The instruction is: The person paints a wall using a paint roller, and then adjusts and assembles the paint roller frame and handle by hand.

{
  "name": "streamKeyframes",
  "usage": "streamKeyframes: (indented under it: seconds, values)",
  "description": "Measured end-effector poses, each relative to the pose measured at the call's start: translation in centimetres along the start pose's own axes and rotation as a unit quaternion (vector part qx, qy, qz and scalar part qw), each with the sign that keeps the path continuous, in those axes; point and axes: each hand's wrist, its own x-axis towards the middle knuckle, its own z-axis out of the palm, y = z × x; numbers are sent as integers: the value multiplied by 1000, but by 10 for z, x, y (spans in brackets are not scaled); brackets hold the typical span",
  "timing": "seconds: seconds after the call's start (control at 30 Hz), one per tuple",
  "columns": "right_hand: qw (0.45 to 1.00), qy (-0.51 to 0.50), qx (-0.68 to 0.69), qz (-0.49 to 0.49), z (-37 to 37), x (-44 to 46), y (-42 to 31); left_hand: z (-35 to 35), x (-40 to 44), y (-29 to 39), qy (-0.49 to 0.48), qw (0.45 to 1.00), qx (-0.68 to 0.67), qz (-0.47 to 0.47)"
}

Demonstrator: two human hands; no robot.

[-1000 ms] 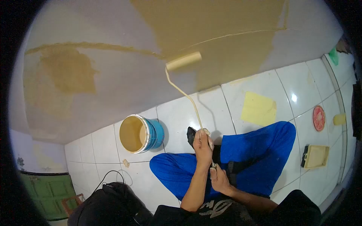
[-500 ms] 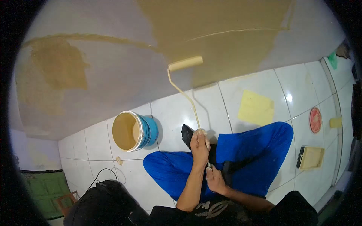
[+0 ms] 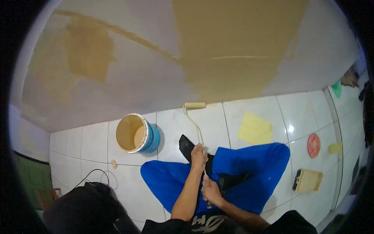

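Note:
A paint roller (image 3: pixel 194 105) with a cream-coated sleeve is at the foot of the wall, where the wall meets the floor tiles. Its bent wire frame (image 3: pixel 193 124) runs down to my hands. Closed around the upper part of the handle is my left hand (image 3: pixel 199 156). Lower down, close to my body, my right hand (image 3: pixel 211 191) grips the same handle. The wall (image 3: pixel 144 78) has a broad tan painted area (image 3: pixel 237 35), a tan patch (image 3: pixel 89 50) and a slanting tan streak. Left of my feet stands a blue paint bucket (image 3: pixel 153 138), coated tan inside.
On the white tiled floor lie a yellow sheet (image 3: pixel 255 128), a red round lid (image 3: pixel 313 145), a yellowish cup-like item (image 3: pixel 335 148) and a cream paint tray (image 3: pixel 309 181). A black bag-like object (image 3: pixel 87 208) with a cable sits at the lower left.
The roller has moved down the wall to its bottom edge. Both hands, still on the handle, have shifted toward my body. The camera view has tilted slightly upward.

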Motion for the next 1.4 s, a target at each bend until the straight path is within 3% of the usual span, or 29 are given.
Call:
streamKeyframes:
  seconds: [0.17,0.3,0.33,0.43,0.57,0.63,0.73,0.8,0.83,0.87,1.0,1.13,1.4]
  values:
    - [998,17,-51,-17,0,-2,1,7,-6,10,-3,999,-35,-11]
    - [999,-15,22,-34,3,-38,-31,28,-30,32,-34,997,-74,-3]
    - [999,-18,42,-2,1,-48,-40,31,-35,34,-55,995,-84,1]
    - [999,-47,4,-15,-18,-66,-36,46,-55,36,-69,992,-101,13]
    - [998,-5,-32,-46,-52,-103,-51,45,-75,32,-160,982,-76,58]
    - [997,-26,-24,-71,-69,-120,-65,42,-77,32,-170,983,-65,27]
    - [956,0,-208,-206,-75,-138,-82,47,-79,38,-149,987,-56,5]
    - [915,17,-339,-218,-75,-145,-95,51,-77,38,-132,990,-45,9]
    - [888,26,-402,-222,-74,-147,-104,54,-77,37,-123,991,-45,13]
    - [837,56,-456,-297,-68,-147,-115,57,-76,35,-116,992,-44,18]
    - [895,156,-385,-162,-88,-129,-89,62,-72,29,-88,993,-39,70]
    - [995,35,-95,26,-97,-116,-60,65,-87,37,-73,990,75,99]
    - [990,-81,103,58,-72,-88,-8,58,-74,4,-25,988,134,75]
